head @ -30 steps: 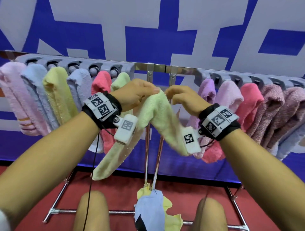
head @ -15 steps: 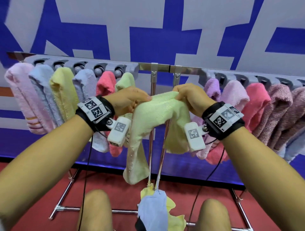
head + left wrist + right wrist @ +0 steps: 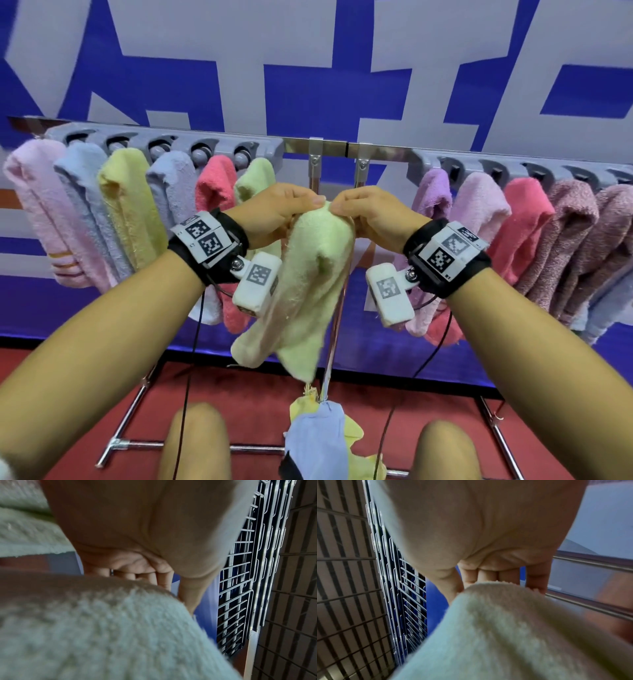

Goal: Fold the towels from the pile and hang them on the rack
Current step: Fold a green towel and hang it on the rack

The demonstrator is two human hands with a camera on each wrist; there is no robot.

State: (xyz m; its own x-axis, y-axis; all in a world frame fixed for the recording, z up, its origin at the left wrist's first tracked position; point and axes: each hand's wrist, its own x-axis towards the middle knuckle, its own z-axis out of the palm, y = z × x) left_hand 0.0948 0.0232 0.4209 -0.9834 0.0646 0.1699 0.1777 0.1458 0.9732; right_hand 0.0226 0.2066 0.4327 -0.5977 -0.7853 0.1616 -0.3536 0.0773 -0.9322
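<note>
Right now we hold one pale green towel [image 3: 308,274] up in front of the rack [image 3: 346,149], both hands pinching its top fold. Our left hand [image 3: 277,212] grips the left side of the fold, our right hand [image 3: 373,214] the right side, fingertips almost meeting at the middle. The towel hangs doubled below our hands, two loose ends pointing down, in the gap at the rack's centre, in front of its two upright poles [image 3: 337,308].

Rack's top bar is chrome with grey clip blocks on either side. On the left block hang six folded towels [image 3: 120,212]: pink, light blue, yellow, light blue, coral, pale green. On the right block hang more [image 3: 527,226]: lilac, pale pink, coral and mauve ones, with the last running off frame.

Floor [image 3: 239,404] is red. Chrome base rails of the rack cross it. The remaining pile [image 3: 322,442] lies low at the rack's foot between our knees, a light blue towel over yellow ones. Behind the rack stands a white wall banner [image 3: 308,51] with big blue shapes.

Wrist views are blurry: both show curled fingers on the fuzzy towel [image 3: 505,635], and wire grid panels [image 3: 240,588] off to the side.
</note>
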